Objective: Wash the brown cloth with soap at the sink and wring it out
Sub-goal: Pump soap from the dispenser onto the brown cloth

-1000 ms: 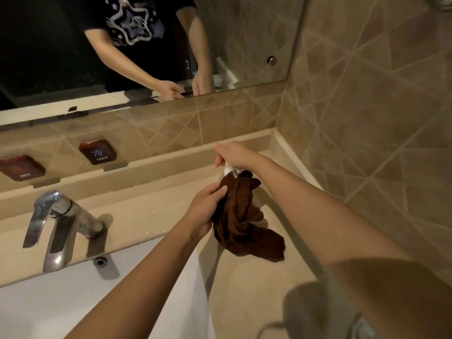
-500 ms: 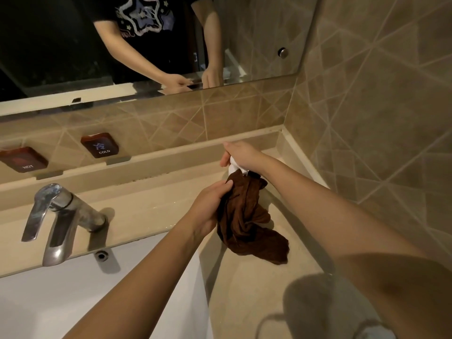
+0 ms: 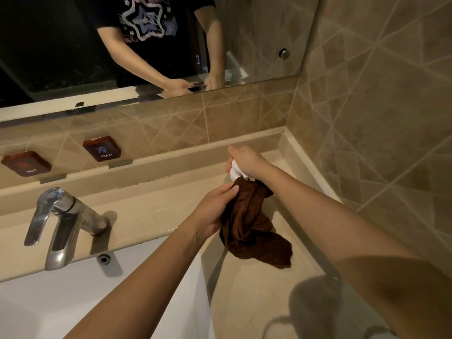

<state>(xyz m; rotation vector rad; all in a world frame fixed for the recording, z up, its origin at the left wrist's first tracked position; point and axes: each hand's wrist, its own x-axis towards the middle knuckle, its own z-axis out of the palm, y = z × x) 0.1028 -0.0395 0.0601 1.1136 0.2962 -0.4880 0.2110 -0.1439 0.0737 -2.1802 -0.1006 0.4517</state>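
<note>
Left hand [image 3: 215, 211] wrapped around the top of the brown cloth [image 3: 252, 228], fingers closed on it. Right hand [image 3: 247, 163] just above, curled shut over something small and white [image 3: 235, 172], maybe soap, pressed on the top end of the cloth. Cloth hanging down bunched and twisted, low end close over the tan surface [image 3: 247, 302], to the right of the white sink [image 3: 85, 289]. Shiny faucet [image 3: 61, 223] well off to the left, no water seen. HOT tag [image 3: 27, 163] and COLD tag [image 3: 101, 148] on the tile wall behind it. Both arms seen again in the mirror [image 3: 73, 45] up top.
</note>
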